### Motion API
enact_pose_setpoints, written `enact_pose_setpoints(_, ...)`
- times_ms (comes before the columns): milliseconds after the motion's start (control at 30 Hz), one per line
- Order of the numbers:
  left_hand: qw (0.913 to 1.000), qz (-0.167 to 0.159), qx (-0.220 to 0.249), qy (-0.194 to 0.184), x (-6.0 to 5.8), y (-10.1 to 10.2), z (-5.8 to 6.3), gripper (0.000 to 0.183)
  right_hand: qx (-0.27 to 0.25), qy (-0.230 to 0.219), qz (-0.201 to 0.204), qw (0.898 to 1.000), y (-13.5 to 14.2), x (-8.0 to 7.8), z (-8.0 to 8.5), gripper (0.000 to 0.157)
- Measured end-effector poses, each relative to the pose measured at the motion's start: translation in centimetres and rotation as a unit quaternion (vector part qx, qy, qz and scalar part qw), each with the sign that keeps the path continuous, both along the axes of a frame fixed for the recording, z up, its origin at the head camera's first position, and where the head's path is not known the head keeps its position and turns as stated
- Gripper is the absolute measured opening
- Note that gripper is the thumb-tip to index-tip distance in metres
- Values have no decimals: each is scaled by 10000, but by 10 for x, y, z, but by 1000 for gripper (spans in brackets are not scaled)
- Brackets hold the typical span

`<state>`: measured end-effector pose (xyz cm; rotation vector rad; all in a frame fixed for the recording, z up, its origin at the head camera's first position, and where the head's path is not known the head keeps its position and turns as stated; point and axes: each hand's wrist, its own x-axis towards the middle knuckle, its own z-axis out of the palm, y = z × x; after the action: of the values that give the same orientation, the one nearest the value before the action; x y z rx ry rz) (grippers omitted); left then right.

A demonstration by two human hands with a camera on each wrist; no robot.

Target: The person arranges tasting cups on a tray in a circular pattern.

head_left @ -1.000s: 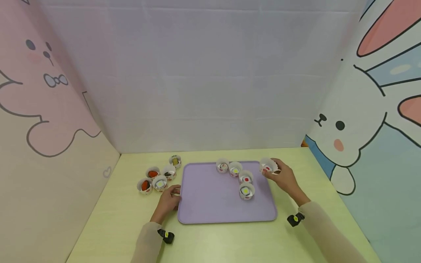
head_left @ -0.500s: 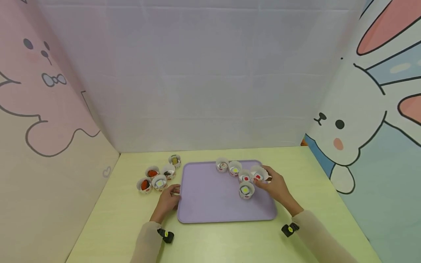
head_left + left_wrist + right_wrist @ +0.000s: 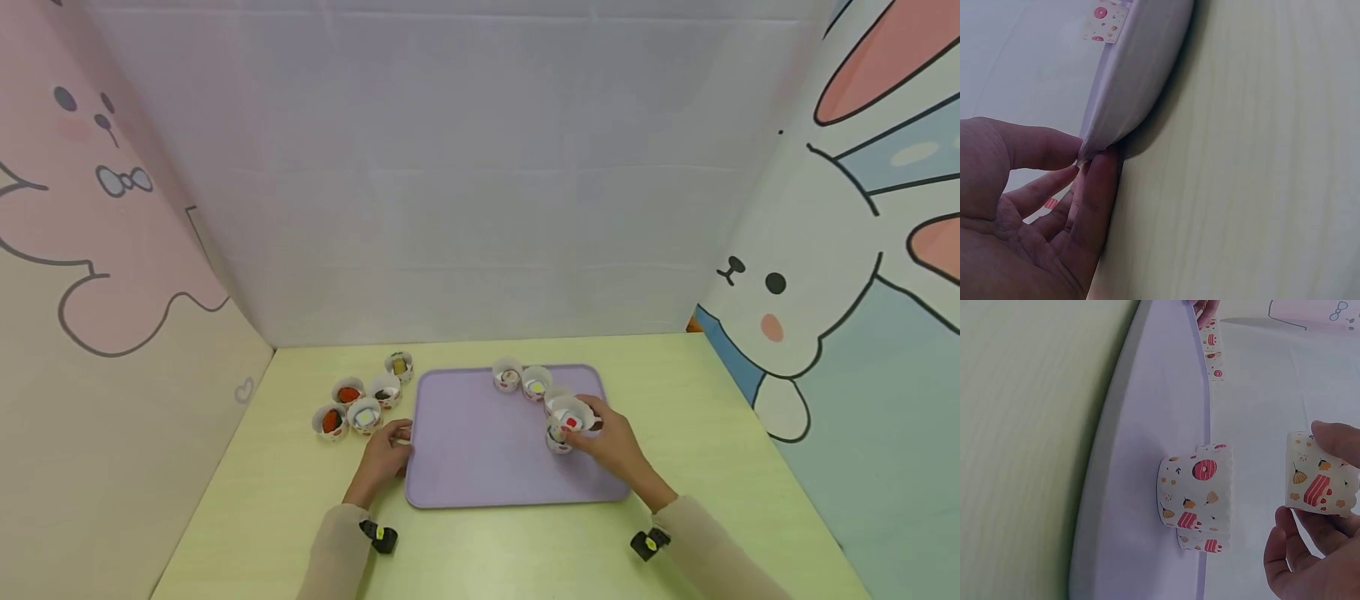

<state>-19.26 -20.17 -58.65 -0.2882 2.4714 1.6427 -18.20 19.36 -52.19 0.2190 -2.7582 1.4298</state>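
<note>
My right hand (image 3: 613, 442) pinches a white paper baking cup (image 3: 1317, 478) printed with cakes and donuts, a small red piece inside it. That cup is raised above the lilac tray (image 3: 480, 467) and overlaps two cups standing there in the head view, one of them the nearest cup (image 3: 558, 444). Two more, a back cup (image 3: 507, 376) and a cup with a yellow-and-white piece (image 3: 537, 384), stand near the far rim. At the tray's left edge my left hand (image 3: 386, 458) grips the rim, thumb on top and fingers beneath, as the left wrist view shows.
Left of the tray, several similar cups stand together on the pale yellow table (image 3: 247, 500). They include a cup with an orange-red piece (image 3: 331, 423), a cup with a white block (image 3: 365, 417) and a rear cup (image 3: 399, 367). A white backdrop (image 3: 480, 208) rises behind the table.
My right hand has carried its cup leftward and nearer to me, from the tray's back right corner to over the standing cups. My left hand stays at the rim.
</note>
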Motion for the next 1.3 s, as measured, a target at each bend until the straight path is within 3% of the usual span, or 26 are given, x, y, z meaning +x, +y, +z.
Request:
enact_pose_setpoints(233,10000,7,16,-1,0,0,0,48,-10,-65,2,10000,-11,13,-4,58)
enact_pose_setpoints(467,10000,23,30,-58,-1,0,-1,48,2,189,-2,9998,-20,31,-8,57)
enact_pose_setpoints(700,10000,16,-10,-21,-1,-1,0,47,113,-125,-267,9995,-27,44,-18,57)
enact_pose_setpoints(967,10000,3,26,-79,-2,-1,-1,49,523,-266,-426,9974,-29,50,-29,56)
enact_pose_setpoints(1300,10000,-21,-38,-70,-2,-2,-1,48,672,-241,-354,9968,-29,50,-46,54)
